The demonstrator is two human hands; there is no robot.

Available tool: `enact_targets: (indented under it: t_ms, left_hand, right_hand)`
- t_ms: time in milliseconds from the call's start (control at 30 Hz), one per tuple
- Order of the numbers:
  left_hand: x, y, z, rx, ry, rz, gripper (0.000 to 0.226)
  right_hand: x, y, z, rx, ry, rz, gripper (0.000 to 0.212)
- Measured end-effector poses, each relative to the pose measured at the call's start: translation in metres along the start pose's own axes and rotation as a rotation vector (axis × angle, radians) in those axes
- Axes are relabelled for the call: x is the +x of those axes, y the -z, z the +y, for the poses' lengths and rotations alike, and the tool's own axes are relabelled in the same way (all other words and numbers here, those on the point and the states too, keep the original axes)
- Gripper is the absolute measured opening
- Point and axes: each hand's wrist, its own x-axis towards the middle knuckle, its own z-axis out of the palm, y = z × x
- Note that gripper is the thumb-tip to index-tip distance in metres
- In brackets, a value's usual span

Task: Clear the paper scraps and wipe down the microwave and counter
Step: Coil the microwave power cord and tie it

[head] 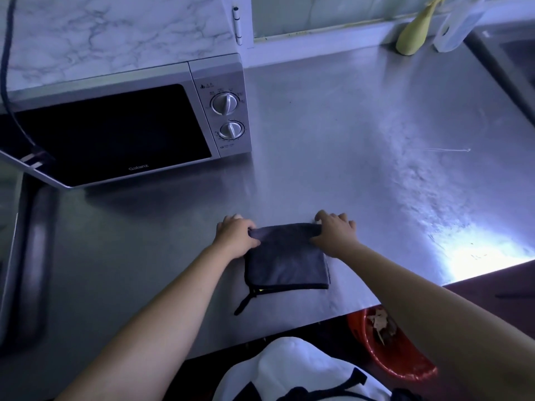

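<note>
A dark grey folded cloth (286,259) lies on the steel counter (333,140) near its front edge, with a hanging loop trailing off its near left corner. My left hand (236,237) pinches the cloth's far left corner. My right hand (334,233) grips the far right corner, its fingers curled over the folded edge. A silver microwave (127,123) with a dark door and two knobs stands at the back left of the counter.
A red basket (388,348) with brown scraps sits below the counter's front edge at the right. A yellow-green object (414,30) and a clear container (460,24) stand at the back right. A black cable (8,82) hangs over the microwave's left side. A sink edge (503,68) shows far right.
</note>
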Motion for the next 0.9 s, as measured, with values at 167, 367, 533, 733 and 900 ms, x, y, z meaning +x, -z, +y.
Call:
enact_targets:
  t_ms: [167,367,533,733,900]
  left_hand:
    - [-0.018,-0.007,-0.007,-0.371,0.069,-0.069,0.028]
    - [-0.044,-0.021,-0.001,-0.748,0.207,-0.022,0.038]
    - [-0.051,-0.027,-0.001,-0.808,0.277,-0.087,0.024]
    - [-0.065,-0.021,0.015,-1.133,0.321,-0.148,0.03]
    - [-0.083,-0.015,0.021,-1.351,0.329,-0.324,0.027]
  right_hand:
    - [-0.025,-0.017,0.013,0.1,-0.141,-0.058,0.044]
    - [-0.045,-0.034,0.005,0.206,-0.26,-0.093,0.045]
    - [-0.053,-0.037,0.003,0.349,-0.337,-0.134,0.023]
    - [-0.054,-0.02,0.005,1.045,-0.527,-0.306,0.026]
    - [-0.069,-0.001,0.015,1.213,-0.47,-0.264,0.023]
